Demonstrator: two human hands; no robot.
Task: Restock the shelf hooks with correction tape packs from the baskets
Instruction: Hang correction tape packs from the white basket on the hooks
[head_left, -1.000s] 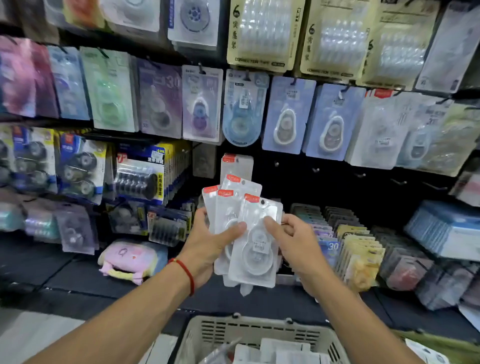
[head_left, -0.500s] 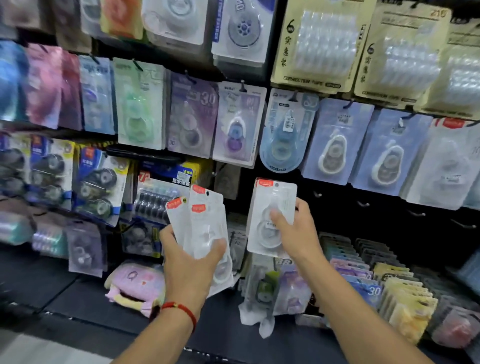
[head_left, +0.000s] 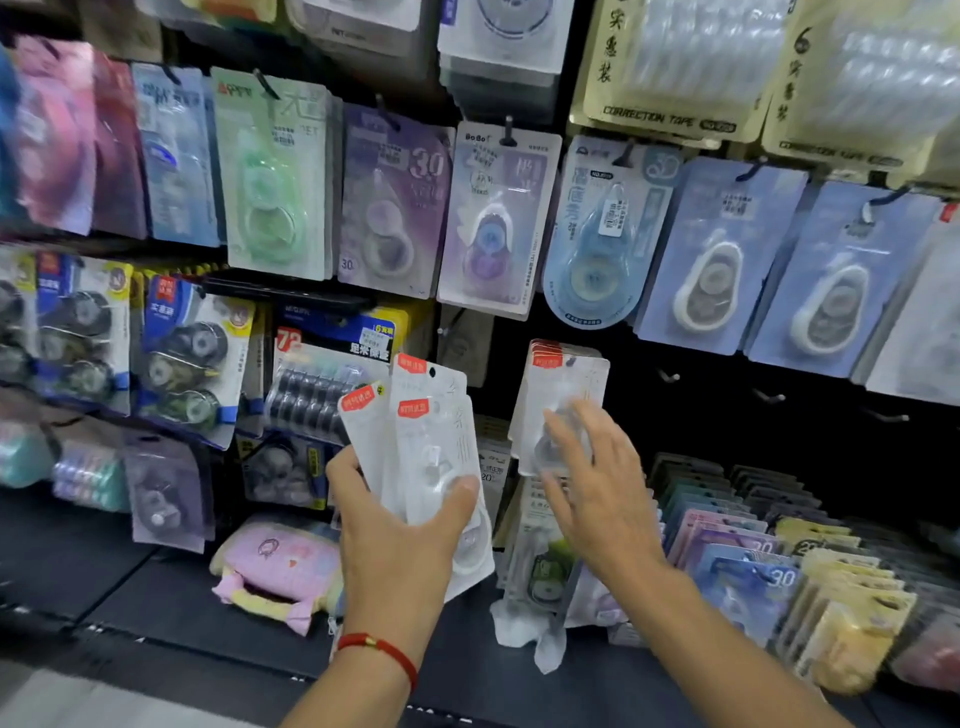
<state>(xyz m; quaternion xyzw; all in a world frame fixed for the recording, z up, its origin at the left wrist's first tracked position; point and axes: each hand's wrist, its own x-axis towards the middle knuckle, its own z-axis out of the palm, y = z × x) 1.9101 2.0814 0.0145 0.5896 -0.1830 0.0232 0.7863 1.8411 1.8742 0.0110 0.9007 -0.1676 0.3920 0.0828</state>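
My left hand (head_left: 402, 525) grips a fan of three white correction tape packs (head_left: 431, 441) with red labels, held upright in front of the shelf wall. To their right, a small stack of the same white packs (head_left: 566, 384) hangs on a hook in the dark lower row. My right hand (head_left: 597, 483) is spread just in front of the lower part of that hanging stack, fingers straight and holding nothing. The baskets are out of view.
Rows of hanging correction tape packs fill the wall above, among them a purple pack (head_left: 493, 223) and a blue one (head_left: 597, 244). Bare hooks (head_left: 667, 375) stick out to the right of the hanging stack. Boxed packs (head_left: 753, 561) and a pink pouch (head_left: 280, 566) lie on the shelf below.
My right hand carried one white pack up to the hook and let go of it; the pack now hangs there. The view moved closer to the shelf and the basket dropped out of sight.
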